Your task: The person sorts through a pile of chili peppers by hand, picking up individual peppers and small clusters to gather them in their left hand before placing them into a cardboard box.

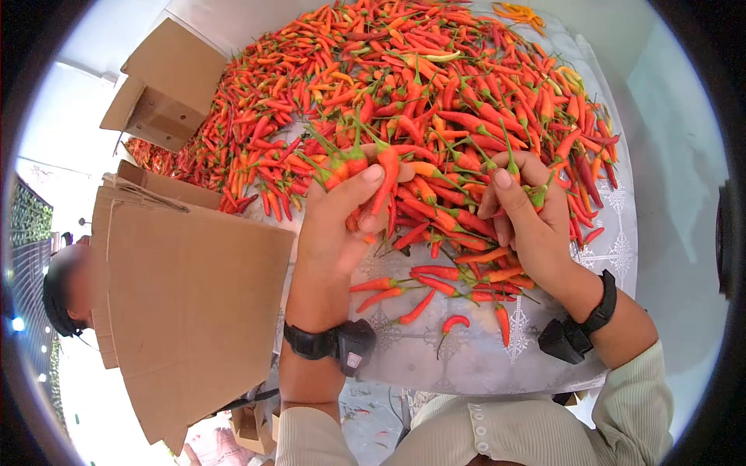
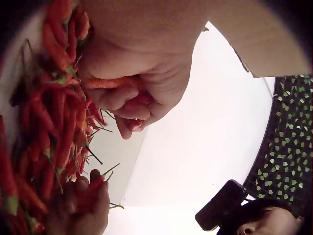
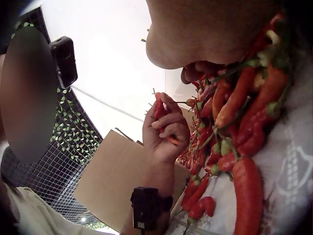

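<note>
"How's the left grip (image 1: 346,210)?"
"Curled closed round several chillies (image 1: 385,180), above the worktop (image 1: 474,371)."
"And the right grip (image 1: 532,217)? Its own wrist view mostly hides the fingers."
"The left wrist view shows them curled round red chilli too. Only the head view shows the heap's (image 1: 435,93) broad spread."

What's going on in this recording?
A person is handling chili peppers with bare hands at a table. The left hand holds a small bunch, and the right hand also grips chilies, green stems sticking out. A big heap lies beyond, with a few loose ones nearer the person and a cardboard box at the left.
</note>
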`<state>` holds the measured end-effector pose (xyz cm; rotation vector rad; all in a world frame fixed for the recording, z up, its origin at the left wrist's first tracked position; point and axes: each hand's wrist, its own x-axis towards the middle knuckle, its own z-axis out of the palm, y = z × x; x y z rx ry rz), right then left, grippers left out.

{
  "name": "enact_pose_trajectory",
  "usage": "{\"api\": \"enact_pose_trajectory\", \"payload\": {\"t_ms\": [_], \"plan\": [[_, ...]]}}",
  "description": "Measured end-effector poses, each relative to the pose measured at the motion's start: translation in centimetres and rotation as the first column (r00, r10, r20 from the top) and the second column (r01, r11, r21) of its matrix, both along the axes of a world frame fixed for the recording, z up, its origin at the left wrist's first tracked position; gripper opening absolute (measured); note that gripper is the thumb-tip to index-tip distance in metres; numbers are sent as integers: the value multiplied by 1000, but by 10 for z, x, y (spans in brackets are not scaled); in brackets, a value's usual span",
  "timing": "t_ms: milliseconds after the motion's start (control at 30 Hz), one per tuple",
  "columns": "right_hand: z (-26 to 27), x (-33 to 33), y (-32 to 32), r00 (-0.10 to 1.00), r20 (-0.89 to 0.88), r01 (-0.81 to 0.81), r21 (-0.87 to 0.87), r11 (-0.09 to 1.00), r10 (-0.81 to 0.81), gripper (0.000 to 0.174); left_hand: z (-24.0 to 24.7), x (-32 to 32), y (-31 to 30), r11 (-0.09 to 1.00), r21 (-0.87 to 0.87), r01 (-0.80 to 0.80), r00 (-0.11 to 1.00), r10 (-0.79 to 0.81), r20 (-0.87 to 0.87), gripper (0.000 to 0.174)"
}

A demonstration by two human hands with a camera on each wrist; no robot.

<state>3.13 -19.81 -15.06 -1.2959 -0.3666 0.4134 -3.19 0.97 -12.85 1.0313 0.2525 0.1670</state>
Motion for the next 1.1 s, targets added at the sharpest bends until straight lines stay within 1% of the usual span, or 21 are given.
{"api": "enact_pose_trajectory", "payload": {"t_ms": [33,133,200,267,500,633,700,733,800,900,1000,1100], "plan": [[0,1,-1,1000,-12,-15,4,1000,15,23,0,-1,0,1000,14,15,1000,-15,1,28],[0,-1,3,999,-11,46,-16,999,-46,23,-1,-2,0,998,40,55,998,-55,5,27],[-4,1,3,988,127,99,-120,988,-84,24,-1,-2,-1,997,33,74,997,-74,10,28],[-5,2,3,978,185,124,-158,980,-94,25,0,-2,-2,996,46,70,998,-70,4,28],[-3,2,2,993,103,64,-109,992,-53,24,-3,-4,-1,995,20,101,995,-101,10,32],[-5,2,2,993,115,47,-92,995,-37,24,-1,-1,-8,997,-19,70,997,-70,41,32],[-1,2,1,999,46,18,-103,995,-13,24,0,-1,-11,998,-19,67,996,-66,57,30],[0,2,0,1000,12,3,-107,994,-2,24,-3,-2,-8,994,-39,101,993,-99,59,30],[-1,2,0,1000,25,5,-85,996,-3,24,-6,-2,-3,983,-75,168,984,-163,67,30],[-3,3,2,999,48,12,-59,998,-10,24,4,-4,-14,993,-69,93,994,-96,-43,29],[-5,3,3,997,67,30,-61,998,-26,23,-1,-4,-4,990,-62,127,990,-123,63,26],[-1,2,3,999,40,18,-77,997,-15,24,3,-4,7,997,-65,39,991,-30,132,24]]}}
